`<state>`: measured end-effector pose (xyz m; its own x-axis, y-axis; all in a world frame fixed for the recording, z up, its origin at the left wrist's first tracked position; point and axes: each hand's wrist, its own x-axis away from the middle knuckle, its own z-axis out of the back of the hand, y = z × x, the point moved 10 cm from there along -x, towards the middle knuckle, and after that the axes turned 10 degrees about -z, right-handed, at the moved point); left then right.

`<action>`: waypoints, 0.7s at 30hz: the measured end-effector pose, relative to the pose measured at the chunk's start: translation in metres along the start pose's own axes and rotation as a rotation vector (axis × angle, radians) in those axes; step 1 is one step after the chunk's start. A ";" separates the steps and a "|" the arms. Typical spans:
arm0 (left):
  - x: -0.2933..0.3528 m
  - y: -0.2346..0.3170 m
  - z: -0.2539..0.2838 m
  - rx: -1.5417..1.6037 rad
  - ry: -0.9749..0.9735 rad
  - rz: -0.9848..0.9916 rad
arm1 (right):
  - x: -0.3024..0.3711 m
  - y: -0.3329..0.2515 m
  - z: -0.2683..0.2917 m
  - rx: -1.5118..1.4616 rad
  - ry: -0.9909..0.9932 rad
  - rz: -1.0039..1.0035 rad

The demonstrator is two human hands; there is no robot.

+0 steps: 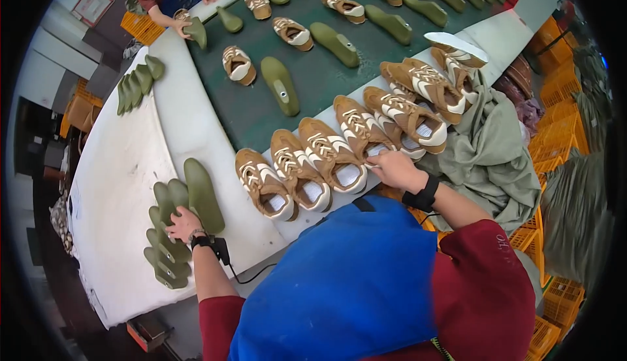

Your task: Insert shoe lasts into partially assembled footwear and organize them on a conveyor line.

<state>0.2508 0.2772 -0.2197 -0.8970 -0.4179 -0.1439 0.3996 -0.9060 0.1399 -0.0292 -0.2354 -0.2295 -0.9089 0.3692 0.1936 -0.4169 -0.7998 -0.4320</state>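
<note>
My left hand [184, 225] is closed over the heel end of a green shoe last [177, 193] in a cluster at the left. More lasts [163, 256] lie packed below that hand, and a larger last [204, 197] lies right beside it. My right hand [395, 170] pinches the heel edge of a brown and white sneaker [359, 122] in the near row. Its fingertips are partly hidden by the shoe. To the left of it in that row are several matching laced sneakers [321, 140]; others are piled at the right [411, 116].
A green conveyor belt [248, 113] carries sneakers and lasts in rows. A white table [117, 230] borders it, with lasts [137, 83] farther back. Grey-green cloth [483, 158] lies at right near orange crates [562, 132]. Another person's hand [179, 26] holds a last at far left.
</note>
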 end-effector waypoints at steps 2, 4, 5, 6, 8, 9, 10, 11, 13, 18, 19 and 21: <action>-0.002 -0.005 -0.005 -0.009 0.016 0.006 | -0.001 -0.005 0.002 0.019 -0.009 0.011; 0.000 -0.003 -0.008 -0.022 0.026 -0.015 | -0.003 -0.012 -0.004 0.029 -0.075 0.068; -0.005 0.006 -0.015 -0.138 -0.051 -0.123 | -0.003 -0.015 -0.006 0.022 -0.096 0.086; -0.006 0.002 -0.016 -0.144 -0.049 -0.115 | -0.003 -0.017 -0.010 0.019 -0.102 0.095; -0.009 0.006 -0.021 -0.184 -0.072 -0.187 | -0.003 -0.025 -0.020 0.005 -0.123 0.135; -0.004 0.003 -0.014 -0.089 -0.043 -0.094 | -0.003 -0.027 -0.021 0.005 -0.129 0.138; 0.002 0.008 -0.008 -0.093 -0.045 -0.090 | -0.002 -0.031 -0.017 -0.027 -0.098 0.156; 0.007 0.009 0.000 -0.043 -0.025 -0.045 | -0.001 -0.036 -0.011 -0.061 -0.066 0.176; 0.010 0.009 0.006 0.016 -0.006 0.004 | 0.002 -0.042 0.005 -0.071 -0.009 0.163; 0.006 -0.002 -0.002 0.034 0.024 0.001 | 0.007 -0.070 0.027 -0.142 0.064 0.321; -0.009 -0.009 -0.018 -0.056 0.006 -0.112 | 0.005 -0.082 0.024 -0.146 0.062 0.335; -0.007 0.010 -0.019 -0.116 -0.049 -0.237 | 0.007 -0.123 0.006 -0.190 -0.073 0.523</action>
<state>0.2646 0.2703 -0.2358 -0.9750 -0.1923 -0.1116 0.1941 -0.9810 -0.0054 0.0156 -0.1373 -0.1694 -0.9951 -0.0931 -0.0318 0.0920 -0.7659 -0.6363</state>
